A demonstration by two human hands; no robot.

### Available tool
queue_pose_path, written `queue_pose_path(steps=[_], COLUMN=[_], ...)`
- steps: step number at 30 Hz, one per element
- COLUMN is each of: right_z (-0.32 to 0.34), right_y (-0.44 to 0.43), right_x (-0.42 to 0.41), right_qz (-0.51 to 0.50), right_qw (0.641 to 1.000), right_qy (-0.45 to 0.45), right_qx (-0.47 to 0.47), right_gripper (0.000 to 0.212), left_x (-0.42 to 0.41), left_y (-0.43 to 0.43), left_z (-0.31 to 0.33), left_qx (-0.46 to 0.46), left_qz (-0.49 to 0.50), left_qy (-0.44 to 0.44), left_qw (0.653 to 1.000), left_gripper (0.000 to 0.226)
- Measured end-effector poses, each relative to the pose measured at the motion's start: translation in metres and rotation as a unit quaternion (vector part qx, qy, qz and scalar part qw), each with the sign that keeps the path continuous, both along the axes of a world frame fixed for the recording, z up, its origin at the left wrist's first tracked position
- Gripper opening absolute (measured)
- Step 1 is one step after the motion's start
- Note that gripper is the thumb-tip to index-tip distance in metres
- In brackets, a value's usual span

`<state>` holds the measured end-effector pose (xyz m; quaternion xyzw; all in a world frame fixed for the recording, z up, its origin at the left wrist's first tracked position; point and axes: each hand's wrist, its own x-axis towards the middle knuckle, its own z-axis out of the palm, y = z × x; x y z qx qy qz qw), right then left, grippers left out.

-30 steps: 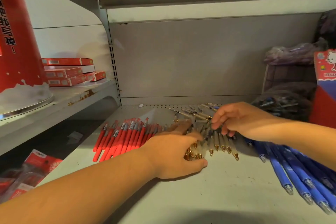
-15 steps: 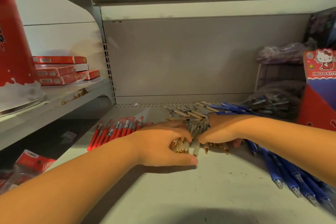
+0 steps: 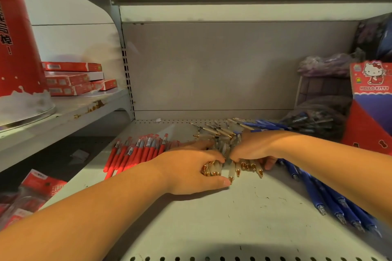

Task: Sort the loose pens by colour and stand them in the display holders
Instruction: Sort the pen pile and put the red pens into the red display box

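As the left hand (image 3: 191, 167) and right hand (image 3: 252, 150) curled round clear-barrelled, gold-tipped pens (image 3: 231, 170) on the grey metal shelf (image 3: 212, 218) between red-barrelled pens (image 3: 135, 152) and blue-barrelled pens (image 3: 318, 193), squaring their tips looked wise.

Your red pens (image 3: 137, 152) lie flat, side by side, on the left of the shelf (image 3: 212, 218). The clear gold-tipped pens (image 3: 232, 170) are bunched mid-shelf, gold tips toward you, squeezed between your left hand (image 3: 191, 167) and right hand (image 3: 252, 148), with a few strays behind. The blue pens (image 3: 331, 199) fan out flat on the right.
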<state>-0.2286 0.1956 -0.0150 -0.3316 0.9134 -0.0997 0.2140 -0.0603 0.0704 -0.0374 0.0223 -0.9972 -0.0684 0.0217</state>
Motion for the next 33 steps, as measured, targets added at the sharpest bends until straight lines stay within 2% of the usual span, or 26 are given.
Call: queue_pose_path(steps=[3, 6, 10, 13, 17, 20, 23, 28, 31, 33], right_z=[0.003, 0.002, -0.001, 0.001, 0.008, 0.01, 0.006, -0.002, -0.006, -0.007], right_y=[0.003, 0.007, 0.014, 0.019, 0.021, 0.026, 0.025, 0.03, 0.029, 0.026], right_x=[0.015, 0.036, 0.052, 0.054, 0.051, 0.044, 0.038, 0.026, 0.023, 0.024], right_qz=[0.029, 0.126, 0.174, 0.133, 0.054, 0.032, 0.047, 0.006, -0.011, 0.002], right_qw=[0.999, 0.99, 0.98, 0.987, 0.981, 0.963, 0.973, 0.944, 0.919, 0.921], right_qy=[0.017, 0.066, 0.093, 0.041, -0.05, -0.141, -0.107, -0.156, -0.216, -0.214], right_qx=[-0.008, -0.018, -0.038, -0.083, -0.18, -0.225, -0.199, -0.292, -0.33, -0.326], right_gripper=[0.018, 0.008, 0.024, 0.044, 0.019, 0.021, 0.021, 0.019, 0.037, 0.045], left_x=[0.0, 0.0, -0.003, -0.005, -0.008, -0.011, -0.014, -0.014, -0.013, -0.013], left_y=[0.001, 0.001, 0.001, 0.002, 0.011, 0.021, 0.025, 0.024, 0.023, 0.02], left_z=[0.002, 0.002, -0.001, -0.003, -0.005, -0.01, -0.014, -0.011, -0.006, -0.003], left_qx=[-0.003, 0.03, 0.03, 0.041, 0.057, 0.052, 0.027, 0.023, 0.03, 0.041], left_qz=[-0.007, -0.034, -0.029, -0.015, 0.001, 0.014, 0.033, 0.037, 0.027, 0.026], left_qy=[0.022, 0.047, 0.06, 0.056, 0.042, 0.031, 0.034, 0.033, 0.046, 0.059], left_qw=[1.0, 0.998, 0.997, 0.997, 0.997, 0.998, 0.999, 0.998, 0.998, 0.997], left_gripper=[0.062, 0.057, 0.071, 0.082, 0.09, 0.1, 0.103, 0.095, 0.08, 0.068])
